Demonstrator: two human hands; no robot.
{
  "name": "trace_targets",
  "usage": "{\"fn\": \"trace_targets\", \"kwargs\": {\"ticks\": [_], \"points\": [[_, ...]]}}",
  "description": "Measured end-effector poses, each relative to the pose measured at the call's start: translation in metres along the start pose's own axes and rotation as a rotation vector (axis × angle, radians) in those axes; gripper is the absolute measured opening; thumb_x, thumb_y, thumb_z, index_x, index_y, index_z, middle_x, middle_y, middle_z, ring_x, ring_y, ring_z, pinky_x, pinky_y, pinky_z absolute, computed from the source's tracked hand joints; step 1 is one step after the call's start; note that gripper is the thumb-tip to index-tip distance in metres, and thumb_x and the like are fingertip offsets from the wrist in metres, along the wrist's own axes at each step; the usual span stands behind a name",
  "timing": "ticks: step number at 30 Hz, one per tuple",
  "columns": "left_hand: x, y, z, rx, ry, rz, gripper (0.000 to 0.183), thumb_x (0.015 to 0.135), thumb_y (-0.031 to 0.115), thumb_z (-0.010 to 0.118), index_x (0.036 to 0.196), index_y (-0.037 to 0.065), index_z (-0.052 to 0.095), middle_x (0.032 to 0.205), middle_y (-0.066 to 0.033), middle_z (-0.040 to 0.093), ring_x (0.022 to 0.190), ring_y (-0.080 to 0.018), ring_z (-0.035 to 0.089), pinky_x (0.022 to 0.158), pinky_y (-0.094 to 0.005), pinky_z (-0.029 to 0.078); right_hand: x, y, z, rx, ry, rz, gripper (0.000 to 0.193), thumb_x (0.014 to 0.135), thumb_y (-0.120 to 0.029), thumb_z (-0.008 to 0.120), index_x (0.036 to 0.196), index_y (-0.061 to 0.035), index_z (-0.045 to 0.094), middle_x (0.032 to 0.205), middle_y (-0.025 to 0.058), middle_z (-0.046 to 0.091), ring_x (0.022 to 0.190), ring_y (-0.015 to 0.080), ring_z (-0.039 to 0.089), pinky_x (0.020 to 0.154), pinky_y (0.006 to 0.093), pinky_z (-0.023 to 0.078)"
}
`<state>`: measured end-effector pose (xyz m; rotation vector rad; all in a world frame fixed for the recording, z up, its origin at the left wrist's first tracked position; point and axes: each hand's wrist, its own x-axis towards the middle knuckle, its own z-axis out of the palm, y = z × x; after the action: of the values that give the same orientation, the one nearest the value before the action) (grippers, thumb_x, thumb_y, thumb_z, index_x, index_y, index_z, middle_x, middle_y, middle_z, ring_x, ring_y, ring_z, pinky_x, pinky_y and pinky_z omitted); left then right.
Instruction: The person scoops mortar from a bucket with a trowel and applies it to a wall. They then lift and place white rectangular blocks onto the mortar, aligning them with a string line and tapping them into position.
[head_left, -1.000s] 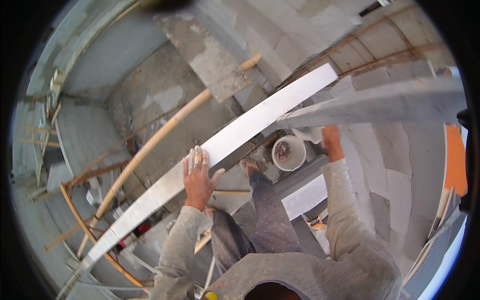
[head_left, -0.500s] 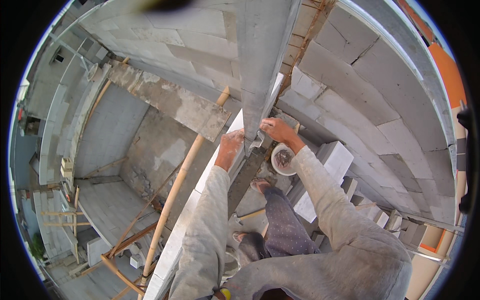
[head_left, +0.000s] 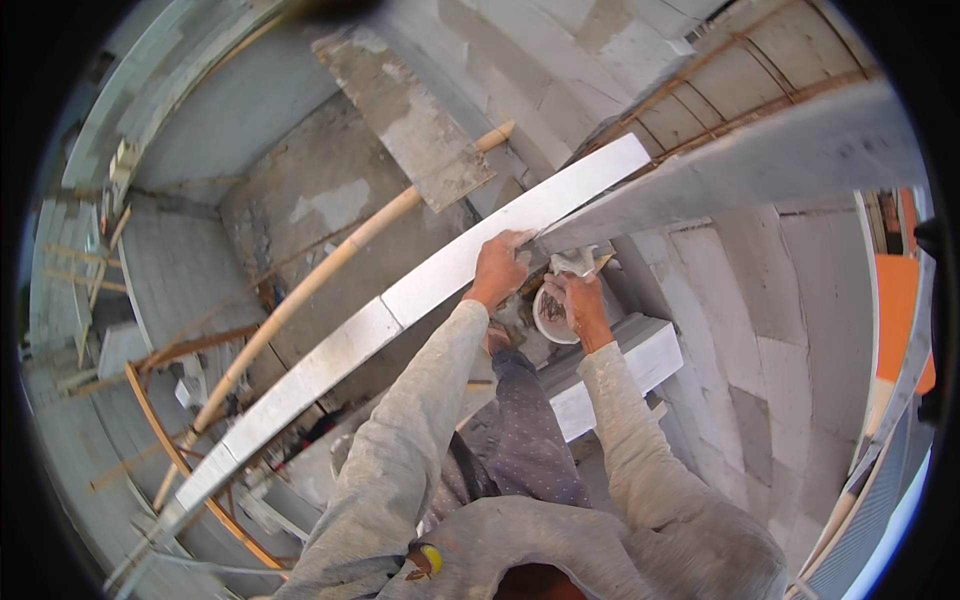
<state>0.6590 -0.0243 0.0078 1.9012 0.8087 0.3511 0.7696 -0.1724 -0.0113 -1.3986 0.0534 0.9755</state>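
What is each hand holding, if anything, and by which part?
Right hand: a crumpled whitish piece, by its near edge. Left hand: cannot be told.

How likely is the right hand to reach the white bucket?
Probably yes: the white bucket shows behind the right hand, nothing visible between, though depth is unclear and that hand holds a pale scrap.

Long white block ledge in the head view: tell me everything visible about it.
The long white block ledge looks like flat, matte masonry, crossed by thin joints and faintly stained toward the lower left. It runs from lower left to upper right, bowed by the lens. The left hand overlaps its right-hand edge, apparently touching. Whether the grey flat-faced beam touches it is unclear.
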Motion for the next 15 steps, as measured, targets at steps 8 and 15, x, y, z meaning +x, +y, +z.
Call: {"fn": "trace_targets", "kwargs": {"ticks": [8, 15], "points": [[0.029, 0.019, -0.027, -0.22, -0.156, -0.185, 0.028, 0.093, 0.026, 0.064, 0.106, 0.003, 0.076, 0.097, -0.017, 0.075, 0.087, -0.0257, 0.068, 0.083, -0.0363, 0.052, 0.022, -0.055, -0.042, -0.503, -0.037, -0.264, 0.021, 0.1, -0.013, 0.052, 0.115, -0.0015, 0.06, 0.098, 0.0085, 0.068, 0.085, 0.0219, 0.069, 0.071, 0.0303, 0.058], [0.054, 0.032, -0.037, -0.26, -0.325, -0.167, 0.031, 0.092, 0.033, 0.07, 0.1, 0.003, 0.078, 0.089, -0.0136, 0.075, 0.081, -0.0214, 0.065, 0.077, -0.0366, 0.051, 0.034, -0.14, -0.018, -0.671, -0.392, -0.149, 0.019, 0.098, -0.018, 0.057, 0.107, -0.0028, 0.063, 0.094, 0.0049, 0.068, 0.082, 0.0182, 0.068, 0.07, 0.0289, 0.056]]}}
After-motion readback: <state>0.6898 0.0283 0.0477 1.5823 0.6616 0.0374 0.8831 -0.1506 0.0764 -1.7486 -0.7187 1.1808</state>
